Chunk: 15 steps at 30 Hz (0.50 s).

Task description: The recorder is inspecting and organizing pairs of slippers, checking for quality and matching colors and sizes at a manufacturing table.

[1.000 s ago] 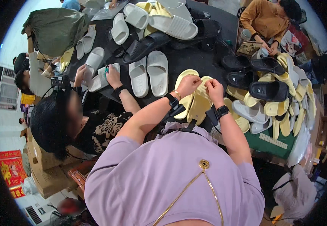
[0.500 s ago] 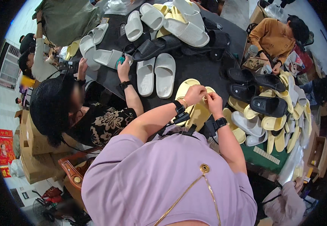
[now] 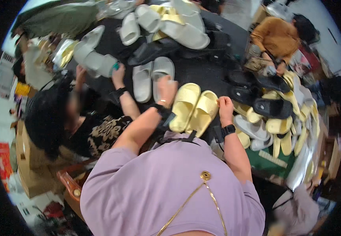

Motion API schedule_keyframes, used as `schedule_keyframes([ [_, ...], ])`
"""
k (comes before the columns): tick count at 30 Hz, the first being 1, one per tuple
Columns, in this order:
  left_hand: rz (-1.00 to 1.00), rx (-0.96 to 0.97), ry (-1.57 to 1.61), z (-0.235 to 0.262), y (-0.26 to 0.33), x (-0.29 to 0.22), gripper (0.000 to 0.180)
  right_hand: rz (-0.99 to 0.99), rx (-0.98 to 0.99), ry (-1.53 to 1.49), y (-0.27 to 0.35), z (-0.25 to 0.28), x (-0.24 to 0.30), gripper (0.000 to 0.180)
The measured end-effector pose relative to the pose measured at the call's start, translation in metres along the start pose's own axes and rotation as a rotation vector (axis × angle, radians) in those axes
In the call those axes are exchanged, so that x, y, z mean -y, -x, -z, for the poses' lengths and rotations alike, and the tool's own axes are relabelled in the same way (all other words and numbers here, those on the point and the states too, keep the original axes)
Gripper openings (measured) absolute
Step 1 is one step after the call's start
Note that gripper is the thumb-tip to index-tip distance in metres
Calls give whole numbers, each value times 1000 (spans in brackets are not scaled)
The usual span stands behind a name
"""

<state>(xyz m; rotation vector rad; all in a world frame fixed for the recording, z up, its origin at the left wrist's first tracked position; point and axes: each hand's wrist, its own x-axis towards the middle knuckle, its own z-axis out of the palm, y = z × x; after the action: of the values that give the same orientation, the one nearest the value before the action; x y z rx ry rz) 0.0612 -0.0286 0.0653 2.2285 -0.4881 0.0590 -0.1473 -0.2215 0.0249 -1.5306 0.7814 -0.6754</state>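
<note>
Down on the dark surface (image 3: 202, 72), seen from the head camera, a pair of pale yellow slippers (image 3: 194, 110) lies side by side, soles down, right in front of the person in the lilac shirt. The right hand (image 3: 225, 108) has its fingers closed on the outer edge of the right-hand slipper. The left hand (image 3: 166, 90) sits just past the toe of the left-hand one, fingers curled loosely; can't really tell if it's touching that slipper or the pair of grey-white slippers (image 3: 152, 76) right beside it.

Off to the right there's a messy heap of yellow, white and black slippers (image 3: 276, 118) running down the edge of the surface. More pale slippers (image 3: 170, 23) are piled at the far end. On the left, a co-worker in a black patterned top (image 3: 99, 131) has both hands up on a light grey slipper (image 3: 95, 59). Another person in an orange-brown top (image 3: 276, 37) sits at the far right corner.
</note>
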Motion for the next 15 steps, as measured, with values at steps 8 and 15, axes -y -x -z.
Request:
schedule_keyframes([
  [8, 136, -35, -276, 29, -57, 105, 51, 155, -369, -567, -17, 57, 94, 13],
  [15, 5, -10, -546, 19, -72, 122, 49, 185, -174, 385, -3, 49, 70, 32],
])
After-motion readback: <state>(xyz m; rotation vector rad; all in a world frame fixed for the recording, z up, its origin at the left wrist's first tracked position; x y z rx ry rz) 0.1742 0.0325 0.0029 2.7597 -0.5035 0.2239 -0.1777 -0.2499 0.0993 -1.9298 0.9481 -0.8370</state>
